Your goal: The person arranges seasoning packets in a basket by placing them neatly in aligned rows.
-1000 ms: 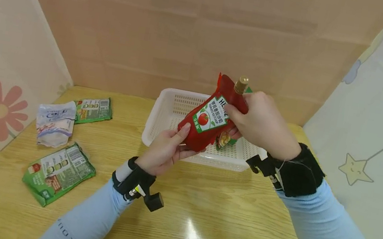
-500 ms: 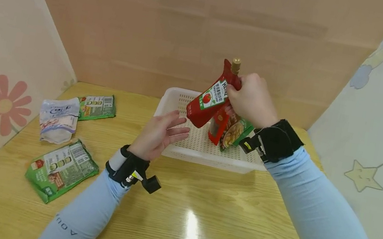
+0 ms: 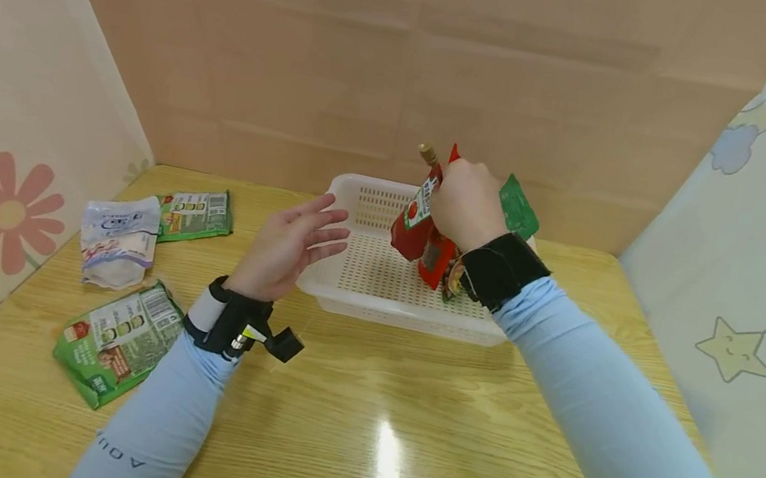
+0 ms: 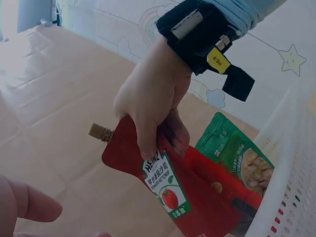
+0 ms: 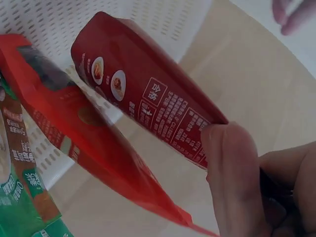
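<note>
My right hand (image 3: 468, 203) pinches the top of a red ketchup pouch (image 4: 148, 168) with a gold cap, holding it tilted in the white plastic basket (image 3: 408, 316). Beside it in the basket stand a bright red packet (image 5: 94, 133) and a green food packet (image 4: 237, 153). In the right wrist view, the back of the ketchup pouch shows, with the right fingers (image 5: 232, 177) at its upper end. My left hand (image 3: 287, 244) holds nothing; its fingers are spread at the basket's left side.
On the left of the wooden table (image 3: 323, 415) lie a large green packet (image 3: 119, 339), a white and blue pouch (image 3: 118, 239) and a smaller green packet (image 3: 197, 215). A brown paper-covered wall (image 3: 348, 81) rises behind the basket.
My left hand has let go of the ketchup pouch and drawn back to the left. My right hand has carried the pouch down into the basket, beside the other packets.
</note>
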The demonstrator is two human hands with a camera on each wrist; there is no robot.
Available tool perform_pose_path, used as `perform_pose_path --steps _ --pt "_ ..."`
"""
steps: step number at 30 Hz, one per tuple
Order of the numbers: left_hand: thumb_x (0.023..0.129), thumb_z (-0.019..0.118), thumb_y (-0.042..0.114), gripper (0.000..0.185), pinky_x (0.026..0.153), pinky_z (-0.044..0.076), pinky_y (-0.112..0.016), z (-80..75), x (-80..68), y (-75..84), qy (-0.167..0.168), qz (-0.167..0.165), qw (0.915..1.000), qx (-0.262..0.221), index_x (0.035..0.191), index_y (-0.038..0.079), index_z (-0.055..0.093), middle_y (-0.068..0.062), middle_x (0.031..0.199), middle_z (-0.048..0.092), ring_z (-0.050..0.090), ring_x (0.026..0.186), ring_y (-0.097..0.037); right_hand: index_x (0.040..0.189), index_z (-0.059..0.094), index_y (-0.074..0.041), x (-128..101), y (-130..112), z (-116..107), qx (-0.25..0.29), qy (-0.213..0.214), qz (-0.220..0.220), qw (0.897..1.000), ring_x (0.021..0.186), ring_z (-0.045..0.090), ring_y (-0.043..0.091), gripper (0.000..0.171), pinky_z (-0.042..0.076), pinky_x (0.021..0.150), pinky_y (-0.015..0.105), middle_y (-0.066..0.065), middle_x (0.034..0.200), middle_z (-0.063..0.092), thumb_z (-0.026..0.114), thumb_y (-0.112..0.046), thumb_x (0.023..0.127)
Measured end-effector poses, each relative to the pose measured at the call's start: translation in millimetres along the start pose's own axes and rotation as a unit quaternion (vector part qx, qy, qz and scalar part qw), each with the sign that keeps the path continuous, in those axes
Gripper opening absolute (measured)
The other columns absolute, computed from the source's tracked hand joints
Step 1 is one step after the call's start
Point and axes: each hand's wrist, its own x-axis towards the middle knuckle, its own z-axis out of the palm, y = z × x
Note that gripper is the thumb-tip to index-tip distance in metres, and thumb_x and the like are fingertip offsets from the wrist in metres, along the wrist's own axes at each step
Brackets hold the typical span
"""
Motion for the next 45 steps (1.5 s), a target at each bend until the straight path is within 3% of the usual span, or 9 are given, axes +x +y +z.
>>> perform_pose_path --steps 9,19,28,36,40,45 --pt "0.106 0.042 0.009 0.047 0.097 0.05 -0.034 -4.2 0.2 -0.3 0.004 0.002 0.9999 0.013 0.152 0.004 0.035 -0.019 0.139 0.051 0.062 0.108 -0.024 0.102 0.065 0.004 3.9 -0.3 28.2 -0.027 -0.011 0.002 1.0 0.076 0.067 0.035 0.018 0.06 0.068 0.047 0.019 0.094 0.069 0.061 -0.011 0.094" --pt "0.105 0.042 0.009 0.046 0.097 0.05 -0.036 -10.1 -2.3 5.7 0.016 0.008 0.9998 0.004 0.151 0.005 0.038 -0.017 0.133 0.054 0.062 0.106 -0.023 0.1 0.069 0.005 12.7 6.4 48.7 -0.039 -0.011 -0.024 0.999 0.075 0.068 0.035 0.016 0.059 0.069 0.048 0.019 0.092 0.07 0.063 -0.008 0.093" --pt "0.105 0.042 0.007 0.046 0.098 0.049 -0.037 -12.0 -4.1 4.3 0.014 0.006 0.9999 0.006 0.151 0.006 0.04 -0.017 0.134 0.054 0.063 0.107 -0.024 0.109 0.066 0.006 13.4 12.3 62.1 -0.034 -0.03 -0.002 0.999 0.076 0.067 0.034 0.023 0.058 0.077 0.05 0.02 0.098 0.07 0.065 -0.01 0.093" --pt "0.104 0.043 0.005 0.046 0.097 0.05 -0.035 -6.9 -1.3 -0.3 0.005 0.01 0.9998 0.016 0.15 0.004 0.041 -0.018 0.134 0.055 0.062 0.109 -0.028 0.104 0.066 0.007 15.5 29.5 68.8 -0.008 -0.03 0.037 0.999 0.077 0.066 0.034 0.023 0.058 0.077 0.048 0.02 0.094 0.07 0.065 -0.012 0.092" --pt "0.104 0.042 0.004 0.046 0.096 0.051 -0.035 -6.7 0.9 -1.3 0.0 0.01 0.9999 0.014 0.15 0.003 0.04 -0.019 0.134 0.054 0.062 0.108 -0.026 0.092 0.069 0.002 13.1 29.9 65.1 0.014 -0.041 0.047 0.998 0.07 0.064 0.03 0.025 0.059 0.067 0.041 0.015 0.081 0.067 0.063 -0.022 0.096" --pt "0.103 0.042 0.003 0.047 0.096 0.051 -0.036 -6.6 3.3 -1.7 -0.002 0.005 0.9999 0.009 0.15 0.004 0.04 -0.018 0.135 0.054 0.062 0.109 -0.027 0.064 0.063 -0.003 10.6 29.9 60.3 0.011 -0.023 0.035 0.999 0.049 0.054 0.025 0.054 0.044 0.043 0.03 0.007 0.055 0.053 0.055 -0.044 0.099"
